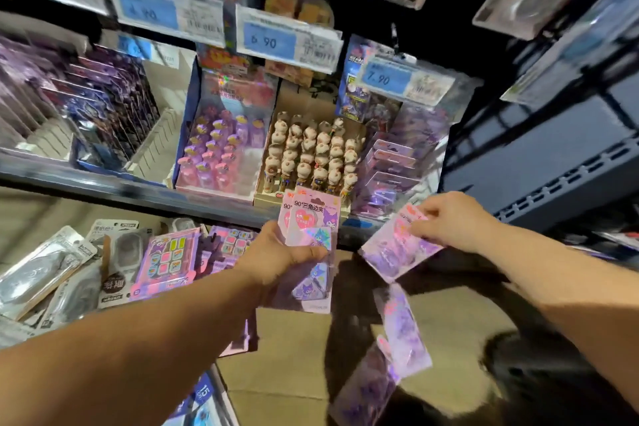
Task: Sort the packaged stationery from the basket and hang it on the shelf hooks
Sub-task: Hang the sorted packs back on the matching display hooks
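My left hand (280, 254) grips a small stack of pink packaged corner clips (309, 218) with a purple cartoon figure, held upright in front of the shelf edge. My right hand (449, 220) pinches the top of another pink-purple pack (394, 254), tilted and held below a row of like packs (387, 162) hanging at the shelf's right. Two more such packs (401, 332) lie on a cardboard box (449, 339) below. Whether a basket is in view I cannot tell.
Display boxes of purple-pink pens (218, 149) and beige figure-topped pens (311, 152) stand on the shelf. Blue price tags (269, 40) hang above. Grey and pink stationery packs (103, 270) lie piled at the lower left. A dark blue shelf upright (553, 156) rises at the right.
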Available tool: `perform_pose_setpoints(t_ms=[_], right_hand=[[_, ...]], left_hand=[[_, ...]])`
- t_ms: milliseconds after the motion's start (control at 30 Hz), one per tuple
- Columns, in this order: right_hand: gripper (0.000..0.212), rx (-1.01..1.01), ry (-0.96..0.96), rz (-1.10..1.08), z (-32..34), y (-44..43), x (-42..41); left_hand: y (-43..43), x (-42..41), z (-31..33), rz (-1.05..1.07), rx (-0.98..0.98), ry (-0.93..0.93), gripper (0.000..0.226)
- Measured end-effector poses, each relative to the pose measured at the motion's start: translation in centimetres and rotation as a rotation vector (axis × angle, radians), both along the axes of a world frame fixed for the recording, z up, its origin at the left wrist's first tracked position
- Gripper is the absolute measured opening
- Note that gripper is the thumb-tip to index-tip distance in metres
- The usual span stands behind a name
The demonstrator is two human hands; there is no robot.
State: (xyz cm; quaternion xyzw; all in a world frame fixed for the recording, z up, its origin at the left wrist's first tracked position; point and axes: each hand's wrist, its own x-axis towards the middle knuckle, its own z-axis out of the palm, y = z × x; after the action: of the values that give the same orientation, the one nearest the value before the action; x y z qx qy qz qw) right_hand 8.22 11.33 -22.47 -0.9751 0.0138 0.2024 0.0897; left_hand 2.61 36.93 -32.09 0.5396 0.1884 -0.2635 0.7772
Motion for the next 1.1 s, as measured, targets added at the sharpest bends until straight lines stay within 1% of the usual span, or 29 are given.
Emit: perform_pose_setpoints(t_ms=[67,167,200,267,300,367,467,533,667,800,867,900,933,1000,1067,1100], right_hand=[[0.048,-0.031,-0.077,0.002,0.6,-1.6,1.0],[0.038,-0.096,-0.165,-0.018,1.2,-3.3,2.1],[0.034,-0.134,-0.182,-0.016,1.5,-3.6,2.3],[0.017,-0.199,-0.232,-0.015,2.2,-4.0,2.7],[0.014,-0.211,-0.26,-0.017,2.5,-4.3,3.0],[0.021,-0.224,-0.305,-0.03,3.1,-4.5,3.8],[0.018,-0.256,-0.36,-0.049,3.6,-4.7,5.6],[0.022,-0.292,-0.383,-0.054,3.7,-4.8,6.7],[0.021,-0.279,-0.446,-0.025,3.4,-4.9,8.3],[0.016,-0.222,-0.483,-0.027,3.0,-5.7,9.8],[0.02,-0.177,-0.475,-0.064,3.2,-6.2,10.4],[0.018,-0.172,-0.471,-0.079,3.3,-6.5,10.7],[0.018,-0.185,-0.458,-0.093,3.5,-6.6,11.0],[0.025,-0.22,-0.446,-0.146,3.6,-6.7,11.7],[0.028,-0.199,-0.463,-0.188,3.4,-6.9,12.5],[0.029,-0.201,-0.468,-0.214,3.2,-7.0,12.9]], left_hand=[[-1.3,0.7,1.1,-0.002,-0.026,-0.072,0.055],[-2.8,1.6,2.1,0.021,-0.025,-0.147,0.053],[-3.2,1.9,2.5,0.015,-0.021,-0.167,0.052],[-3.9,2.1,2.9,0.012,-0.01,-0.182,0.05],[-4.1,2.2,3.1,0.015,-0.001,-0.184,0.049],[-4.6,2.3,3.6,0.01,0.017,-0.198,0.042],[-4.9,2.6,4.3,0.009,0.036,-0.231,0.03],[-5.1,2.8,4.8,0.003,0.047,-0.25,0.024],[-5.6,3.6,5.2,0.005,0.056,-0.274,0.025],[-6.7,5.3,5.7,0.023,0.068,-0.284,0.019],[-7.4,6.2,5.8,0.036,0.083,-0.271,0.02],[-7.7,6.5,6.0,0.041,0.081,-0.262,0.021],[-8.0,6.9,6.0,0.044,0.077,-0.256,0.023],[-8.6,7.5,6.2,0.053,0.057,-0.246,0.022],[-9.1,8.0,6.3,0.073,0.071,-0.235,0.019],[-9.4,8.3,6.4,0.08,0.083,-0.225,0.022]])
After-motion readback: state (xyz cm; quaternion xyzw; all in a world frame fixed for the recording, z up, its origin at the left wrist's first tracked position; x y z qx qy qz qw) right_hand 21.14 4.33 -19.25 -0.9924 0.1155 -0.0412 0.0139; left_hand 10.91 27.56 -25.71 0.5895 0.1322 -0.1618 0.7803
